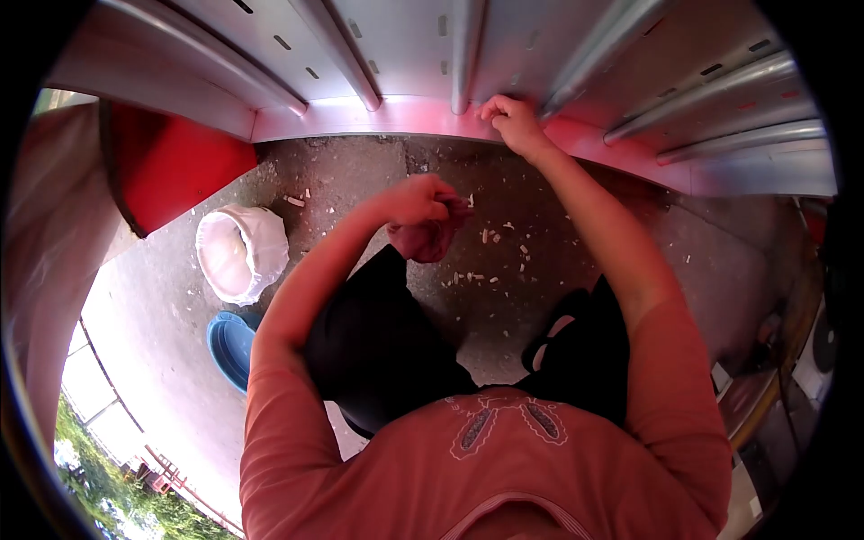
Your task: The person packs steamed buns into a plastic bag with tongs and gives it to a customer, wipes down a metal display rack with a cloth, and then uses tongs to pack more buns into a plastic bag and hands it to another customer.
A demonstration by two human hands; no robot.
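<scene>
Cloth (421,241), dark red and bunched, hangs from the left hand (417,200), whose grip is closed on its upper part. One end pokes out past the fingers toward the right. It sits just beyond the left knee, over the floor (171,346); whether it touches the knee, I cannot tell.

The right hand (515,124) reaches farther forward, to the pale metal ledge (342,119), near the foot of one of the rods (335,54). Its fingers are curled, but I cannot tell whether its grip is open or closed on something, or whether it touches the metal. The two hands are apart, with the left one nearer the body.

Several rods run up from the ledge along a slotted metal panel (400,36). Small pale scraps (486,236) lie scattered on the floor, many of them below and between the hands.

Left of the left arm stands a white bin (277,245), with a blue basin (220,346) just beside it, partly hidden by that arm. Beyond the bin is a red sheet (180,171). The person wears a reddish shirt (387,477) and black trousers (387,351).
</scene>
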